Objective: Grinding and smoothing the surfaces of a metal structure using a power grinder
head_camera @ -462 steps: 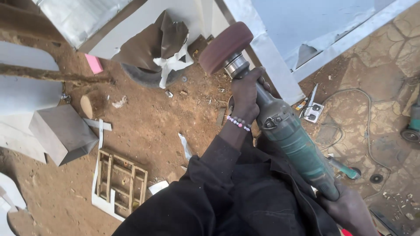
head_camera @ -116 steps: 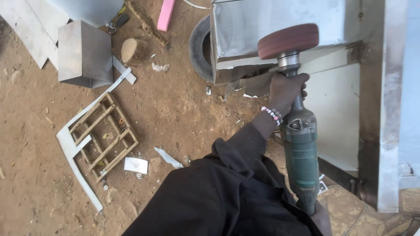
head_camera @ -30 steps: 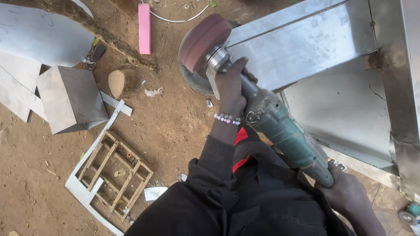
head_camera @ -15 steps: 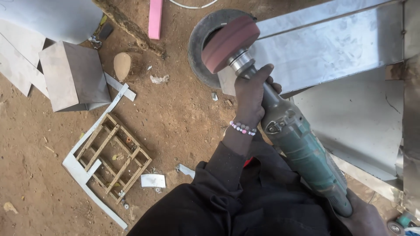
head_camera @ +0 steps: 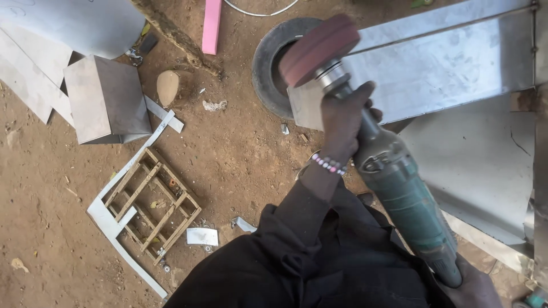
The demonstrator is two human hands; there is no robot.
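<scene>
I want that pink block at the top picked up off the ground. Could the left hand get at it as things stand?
Probably not right away. The left hand is wrapped around the neck of the green grinder. The pink block lies uncovered on the dirt, well apart from it, beyond the tyre.

Tyre (head_camera: 267, 68) and steel panel (head_camera: 445, 63) crowd the wheel (head_camera: 319, 48); dirt leftward lies open.

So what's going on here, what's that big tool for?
A person holds a green power grinder in both hands: the left hand grips its neck just behind the dark red wheel, the right hand holds the rear end. The wheel sits at the edge of a sheet-metal piece that rests beside an old tyre on the dirt ground.
</scene>
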